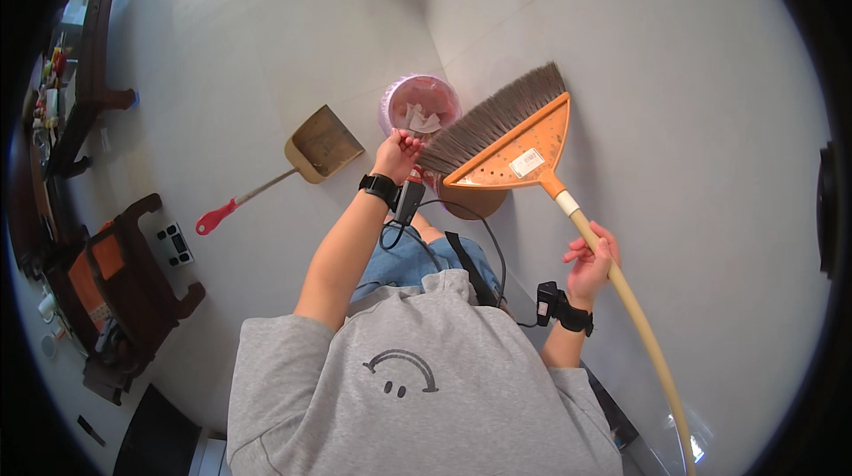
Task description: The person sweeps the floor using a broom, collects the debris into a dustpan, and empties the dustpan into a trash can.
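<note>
Head view: fingers of the right hand [592, 272] loosely grip the handle [641, 325] of the right-side broom [546, 134], likely light, soft-bristled, best held there; the left hand's [399, 155] fingers curl near the bristles [497, 121], grip unclear.

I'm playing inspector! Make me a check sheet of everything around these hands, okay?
Surface: pale grey floor, smooth, with seam lines.
Job's things: broom, orange head, dark bristles; pink-purple bin with white paper inside; dustpan on the floor.
Clutter: flat black-and-white thing by the furniture.
Hands: right hand holds the broom's pole; left hand is at the bristle tips, contact unclear.
Cables: black cable looping near the lap.
Surroundings: dark wooden furniture, orange cushion.
</note>
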Tool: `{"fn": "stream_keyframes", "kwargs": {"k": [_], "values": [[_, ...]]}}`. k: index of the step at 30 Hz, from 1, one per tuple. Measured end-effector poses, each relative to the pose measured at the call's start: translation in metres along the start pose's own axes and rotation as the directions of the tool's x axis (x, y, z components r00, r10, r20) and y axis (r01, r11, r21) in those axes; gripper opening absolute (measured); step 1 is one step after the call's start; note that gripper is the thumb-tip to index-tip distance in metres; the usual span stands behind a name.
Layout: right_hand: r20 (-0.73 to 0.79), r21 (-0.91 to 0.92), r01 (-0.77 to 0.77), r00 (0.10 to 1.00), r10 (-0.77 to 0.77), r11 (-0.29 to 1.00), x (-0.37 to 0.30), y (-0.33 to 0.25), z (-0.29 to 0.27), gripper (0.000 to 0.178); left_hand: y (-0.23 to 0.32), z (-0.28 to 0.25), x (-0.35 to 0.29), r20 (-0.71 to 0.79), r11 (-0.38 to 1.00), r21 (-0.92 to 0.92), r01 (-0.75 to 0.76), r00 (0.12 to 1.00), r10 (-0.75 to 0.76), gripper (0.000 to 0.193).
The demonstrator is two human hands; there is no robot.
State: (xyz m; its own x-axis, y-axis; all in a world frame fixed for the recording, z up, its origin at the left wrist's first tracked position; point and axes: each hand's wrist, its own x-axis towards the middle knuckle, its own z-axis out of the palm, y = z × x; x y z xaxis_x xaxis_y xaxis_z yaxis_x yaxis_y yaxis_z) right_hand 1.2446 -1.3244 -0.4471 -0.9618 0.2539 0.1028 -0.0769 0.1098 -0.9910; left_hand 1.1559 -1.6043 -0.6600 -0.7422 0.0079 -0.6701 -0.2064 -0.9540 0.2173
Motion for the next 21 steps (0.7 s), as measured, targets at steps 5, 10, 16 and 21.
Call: {"fn": "stream_keyframes", "kwargs": {"k": [5, 10, 16, 21], "values": [[0.044, 0.009, 0.032, 0.999, -0.032, 0.999, 0.003, 0.009, -0.016, 0.034, 0.012, -0.010, 0.012, 0.172, 0.999, -0.021, 0.025, 0.985, -0.021, 0.030], [0.100, 0.009, 0.060, 0.993, -0.061, 0.998, 0.005, 0.015, -0.024, 0.032, 0.023, 0.004, 0.015, 0.145, 0.977, 0.202, -0.074, 0.988, 0.045, 0.028], [0.120, -0.026, 0.089, 0.989, -0.085, 0.996, 0.005, 0.016, -0.034, 0.032, 0.050, 0.012, 0.018, 0.141, 0.939, 0.298, -0.173, 0.981, 0.136, 0.027], [0.134, -0.056, 0.109, 0.986, -0.101, 0.992, 0.009, 0.010, -0.040, 0.032, 0.076, 0.014, 0.025, 0.146, 0.851, 0.426, -0.307, 0.952, 0.271, 0.027]]}}
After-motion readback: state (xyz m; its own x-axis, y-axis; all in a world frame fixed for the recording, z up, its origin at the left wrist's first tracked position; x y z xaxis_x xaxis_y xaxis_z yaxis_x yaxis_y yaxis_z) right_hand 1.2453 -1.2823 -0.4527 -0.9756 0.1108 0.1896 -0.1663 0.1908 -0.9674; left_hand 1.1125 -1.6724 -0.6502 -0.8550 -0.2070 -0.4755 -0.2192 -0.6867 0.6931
